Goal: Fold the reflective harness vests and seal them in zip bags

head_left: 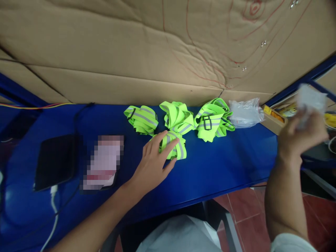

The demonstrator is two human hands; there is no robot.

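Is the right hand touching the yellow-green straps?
No, the right hand holds a whitish packet, well to the right of the straps.

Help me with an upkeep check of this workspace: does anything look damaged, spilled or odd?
The brown cardboard panel behind the blue table looks worn: its surface is creased and rippled, with curving red lines across it. I see no spill.

you can read no text, brand or number here: the phone screen (105, 159) at your eight o'clock is pixelated, and the yellow packet (288, 110) at three o'clock is too blurred.
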